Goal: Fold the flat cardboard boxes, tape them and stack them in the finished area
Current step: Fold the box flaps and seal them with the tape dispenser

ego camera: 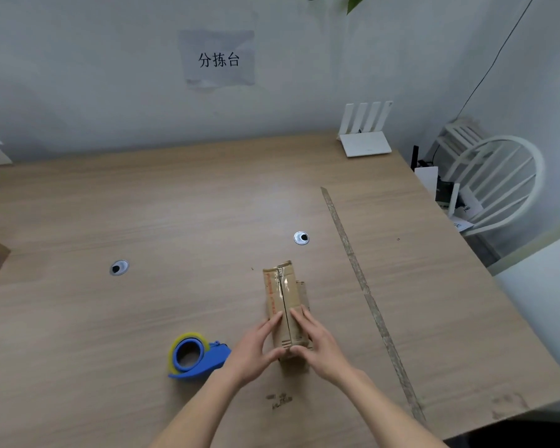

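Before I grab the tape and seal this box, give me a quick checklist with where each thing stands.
1. Top flaps of the cardboard box closed: ok, a thin seam shows.
2. left hand and right hand pressing the flaps: ok.
3. tape dispenser beside the left hand: ok.
4. Tape left on the roll: cannot tell.
5. Seam taped: not ok at the near end; the far end looks taped.
6. Bottom sealed: cannot tell.

Both hands (288,345) pressing box (285,305) flaps.
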The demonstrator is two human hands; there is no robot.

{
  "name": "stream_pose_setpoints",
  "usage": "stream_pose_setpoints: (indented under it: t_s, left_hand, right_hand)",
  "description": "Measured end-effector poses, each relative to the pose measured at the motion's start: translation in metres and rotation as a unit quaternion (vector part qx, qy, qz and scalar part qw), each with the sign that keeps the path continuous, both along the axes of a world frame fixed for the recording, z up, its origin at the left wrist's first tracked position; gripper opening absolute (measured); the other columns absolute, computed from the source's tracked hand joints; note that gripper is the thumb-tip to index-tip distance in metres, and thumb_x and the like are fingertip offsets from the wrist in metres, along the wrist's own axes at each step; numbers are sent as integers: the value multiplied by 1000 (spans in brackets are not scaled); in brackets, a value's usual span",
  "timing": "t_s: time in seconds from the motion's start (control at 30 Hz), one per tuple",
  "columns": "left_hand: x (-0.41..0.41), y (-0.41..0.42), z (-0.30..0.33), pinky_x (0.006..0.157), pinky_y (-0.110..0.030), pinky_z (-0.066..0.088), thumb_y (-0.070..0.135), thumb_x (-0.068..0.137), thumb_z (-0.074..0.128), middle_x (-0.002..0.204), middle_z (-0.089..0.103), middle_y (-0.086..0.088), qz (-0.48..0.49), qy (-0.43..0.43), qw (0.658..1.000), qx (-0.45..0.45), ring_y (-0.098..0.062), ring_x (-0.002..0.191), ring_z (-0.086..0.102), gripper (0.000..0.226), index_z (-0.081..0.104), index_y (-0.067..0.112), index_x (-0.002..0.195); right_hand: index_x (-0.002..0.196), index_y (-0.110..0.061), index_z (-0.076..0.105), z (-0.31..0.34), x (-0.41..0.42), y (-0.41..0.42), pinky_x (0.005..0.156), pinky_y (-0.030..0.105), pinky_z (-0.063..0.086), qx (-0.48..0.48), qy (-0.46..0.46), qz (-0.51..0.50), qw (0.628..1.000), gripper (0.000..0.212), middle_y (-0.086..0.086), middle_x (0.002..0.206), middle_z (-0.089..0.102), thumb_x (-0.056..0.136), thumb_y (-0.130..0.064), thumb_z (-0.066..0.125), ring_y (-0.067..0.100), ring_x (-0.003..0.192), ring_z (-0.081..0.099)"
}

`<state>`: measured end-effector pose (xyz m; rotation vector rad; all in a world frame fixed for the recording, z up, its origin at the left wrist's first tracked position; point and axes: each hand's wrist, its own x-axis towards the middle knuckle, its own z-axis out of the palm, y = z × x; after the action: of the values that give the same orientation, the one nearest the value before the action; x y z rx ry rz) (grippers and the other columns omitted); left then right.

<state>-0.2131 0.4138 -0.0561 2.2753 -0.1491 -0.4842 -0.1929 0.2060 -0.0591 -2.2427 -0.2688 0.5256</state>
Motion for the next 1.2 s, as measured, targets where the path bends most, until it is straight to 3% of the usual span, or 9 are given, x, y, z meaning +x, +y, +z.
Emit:
stream_pose_setpoints:
  t_s: [0.33, 0.53, 0.7, 0.8, 0.93, 1.03, 1.1, 1.2]
  left_hand:
    - [9, -16, 6, 103, -30, 45, 51, 95, 57, 155, 39, 9, -16, -32, 993, 116, -13, 134, 46, 75, 17, 38, 158]
    - [6, 5, 19, 106, -31, 43, 61, 93, 53, 156, 39, 9, -21, -27, 991, 129, -15, 136, 45, 76, 16, 43, 157]
    - [-9, 48, 25, 103, -31, 45, 66, 92, 50, 155, 40, 10, 13, -11, 990, 141, -13, 135, 45, 75, 17, 46, 156]
    - [-25, 73, 11, 99, -32, 50, 78, 83, 46, 153, 40, 13, 40, 29, 988, 143, -10, 133, 46, 82, 20, 48, 155]
    - [-37, 80, -1, 98, -31, 49, 96, 61, 24, 151, 43, 17, 45, 54, 991, 118, -5, 132, 45, 102, 18, 52, 153]
    - [-37, 74, -2, 99, -29, 47, 88, 75, 38, 154, 40, 18, 53, 48, 992, 107, -5, 136, 42, 90, 16, 52, 154]
    - [-35, 71, -1, 100, -29, 46, 73, 86, 52, 156, 36, 20, 55, 43, 993, 98, -4, 138, 40, 81, 15, 50, 155]
    - [-30, 66, -1, 107, -26, 41, 60, 90, 61, 156, 35, 20, 56, 45, 997, 42, 0, 139, 37, 78, 22, 45, 155]
  right_hand:
    - [156, -34, 29, -10, 2, -7, 121, 23, 24, -63, -28, -2, 998, 73, -5, 163, 30, 95, -25, 67, 10, 150, 27]
    - [155, -40, 29, 9, 5, -6, 121, 28, 26, -44, -28, 17, 998, 80, -4, 166, 23, 87, -41, 70, 10, 151, 25]
    - [153, -47, 30, 29, 6, -7, 118, 29, 24, -45, -54, 0, 997, 71, -6, 166, 20, 91, -54, 64, 13, 151, 24]
    - [150, -49, 35, 34, 7, 4, 116, 33, 31, -46, -60, 14, 997, 63, -12, 166, 17, 93, -51, 62, 11, 150, 27]
    - [149, -52, 35, 33, 3, 31, 115, 39, 38, -67, -68, 42, 995, 59, -18, 166, 13, 94, -57, 56, 9, 149, 28]
    - [145, -51, 41, 27, 1, 48, 116, 40, 37, -97, -82, 49, 991, 54, -15, 166, 17, 94, -57, 56, 9, 149, 26]
    - [141, -45, 50, 19, 0, 54, 117, 40, 37, -116, -54, 53, 990, 45, -13, 164, 25, 97, -46, 56, 12, 148, 30]
    - [137, -43, 50, 6, -6, 52, 118, 37, 36, -74, -3, 5, 997, 40, -12, 153, 43, 98, -41, 57, 10, 142, 40]
